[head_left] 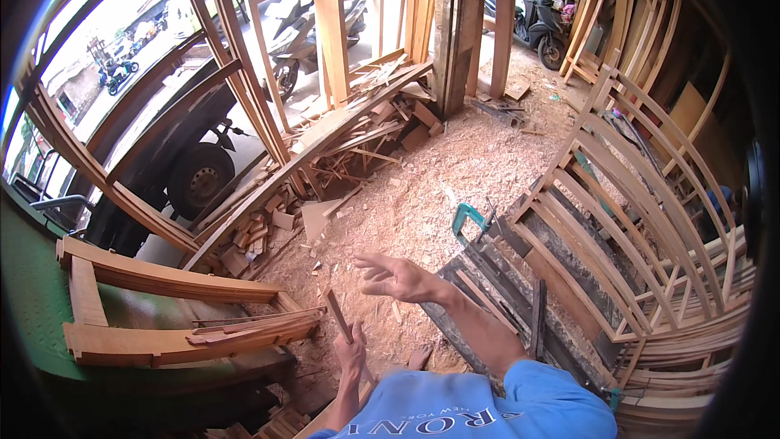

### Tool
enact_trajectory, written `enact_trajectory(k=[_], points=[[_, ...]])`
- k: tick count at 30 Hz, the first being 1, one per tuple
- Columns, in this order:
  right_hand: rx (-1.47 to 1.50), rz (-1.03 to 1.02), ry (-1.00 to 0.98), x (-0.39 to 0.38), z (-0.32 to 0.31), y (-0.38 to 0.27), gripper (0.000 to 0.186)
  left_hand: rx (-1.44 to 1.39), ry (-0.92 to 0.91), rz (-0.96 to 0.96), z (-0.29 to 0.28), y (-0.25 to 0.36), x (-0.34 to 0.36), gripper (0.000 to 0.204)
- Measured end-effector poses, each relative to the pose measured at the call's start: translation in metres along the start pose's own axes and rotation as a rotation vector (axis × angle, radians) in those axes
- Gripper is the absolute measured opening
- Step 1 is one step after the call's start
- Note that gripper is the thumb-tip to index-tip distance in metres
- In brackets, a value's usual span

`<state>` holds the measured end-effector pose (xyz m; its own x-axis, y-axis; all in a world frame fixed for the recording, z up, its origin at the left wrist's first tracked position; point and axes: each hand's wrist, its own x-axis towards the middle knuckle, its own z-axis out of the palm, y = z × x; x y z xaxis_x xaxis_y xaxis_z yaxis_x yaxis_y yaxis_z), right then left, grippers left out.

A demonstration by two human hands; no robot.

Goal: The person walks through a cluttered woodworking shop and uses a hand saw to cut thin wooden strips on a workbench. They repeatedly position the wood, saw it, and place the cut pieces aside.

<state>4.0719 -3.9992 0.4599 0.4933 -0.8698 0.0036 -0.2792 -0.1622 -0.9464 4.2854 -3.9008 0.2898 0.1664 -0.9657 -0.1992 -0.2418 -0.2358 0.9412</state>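
My left hand (350, 349) is closed around a narrow wooden strip (337, 315), which tilts up past my fingers. Above and to its right, my right hand (400, 279) hangs in the air with its fingers stretched out and nothing in it. To the left of the strip lies a wooden frame (154, 270) of two long rails joined by short crosspieces. Thin loose wood strips (252, 327) rest on its nearer rail. The strip's upper end comes close to that rail's tip; whether they touch, I cannot tell.
At right, a dark workbench (487, 293) carries a teal clamp (467, 221) and a large slatted wooden frame (569, 219). Wood shavings (455, 154) cover the floor. Offcuts (382, 130) pile along a low beam (357, 116). A dark wooden post (452, 41) stands ahead, motorbikes (296, 49) beyond.
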Motion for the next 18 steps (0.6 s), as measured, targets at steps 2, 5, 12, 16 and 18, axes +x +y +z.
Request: enact_trajectory(k=[2, 5, 12, 16, 18], points=[[0.23, -0.059, 0.12, -0.038, 0.018, 0.011, 0.079, 0.09, -0.123, 0.084, 0.02, 0.028, 0.004, 0.026], [0.389, -0.129, 0.564, -0.099, 0.028, 0.02, 0.06, 0.296, -0.426, 0.352, 0.061, 0.075, 0.004, 0.029], [0.335, -0.012, 1.651, -0.272, 0.005, 0.027, 0.02, 0.217, -1.283, 0.384, 0.157, 0.129, -0.058, 0.039], [0.384, 0.221, 1.871, -0.367, 0.038, 0.03, 0.015, 0.312, -1.433, 0.585, 0.2, 0.118, -0.104, 0.029], [0.49, 0.128, 2.016, -0.4, 0.07, 0.037, 0.017, 0.421, -1.472, 0.698, 0.208, 0.105, -0.119, 0.026]])
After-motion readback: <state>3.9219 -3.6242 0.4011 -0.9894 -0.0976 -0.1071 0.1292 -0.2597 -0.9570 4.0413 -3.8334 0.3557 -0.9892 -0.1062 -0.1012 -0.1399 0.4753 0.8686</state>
